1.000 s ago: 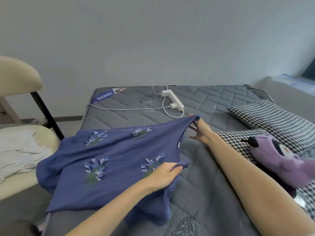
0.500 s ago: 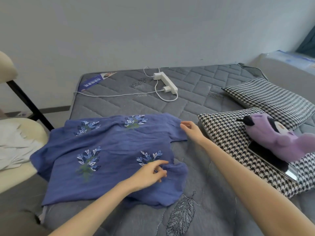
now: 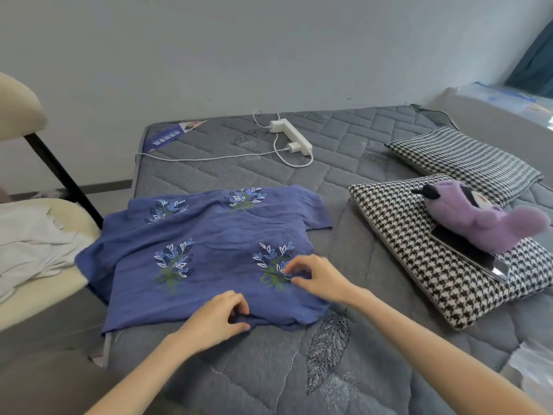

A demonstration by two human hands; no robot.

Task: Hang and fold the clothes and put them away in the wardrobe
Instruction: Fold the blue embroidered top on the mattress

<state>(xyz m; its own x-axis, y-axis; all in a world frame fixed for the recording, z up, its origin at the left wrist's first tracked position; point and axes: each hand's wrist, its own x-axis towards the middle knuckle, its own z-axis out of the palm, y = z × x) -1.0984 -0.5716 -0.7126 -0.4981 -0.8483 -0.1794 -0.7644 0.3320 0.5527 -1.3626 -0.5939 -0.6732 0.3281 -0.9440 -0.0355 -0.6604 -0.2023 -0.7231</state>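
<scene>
Head view: we are pinching the near hem of the blue shirt (image 3: 209, 244) with our left hand (image 3: 220, 317), while our right hand (image 3: 317, 278) is resting bent fingers on the cloth by an embroidered sprig, too blurred to tell gripping from touching. The shirt is lying spread and slightly rumpled on the grey mattress (image 3: 344, 369), so we are judging its folding as barely beginning. A white garment (image 3: 33, 247) is waiting on the chair (image 3: 18, 109), and no wardrobe is showing.

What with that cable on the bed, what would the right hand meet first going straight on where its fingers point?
Not the cable: the right hand points left, so it would probably first meet the blue shirt, at its embroidered sprig.
</scene>
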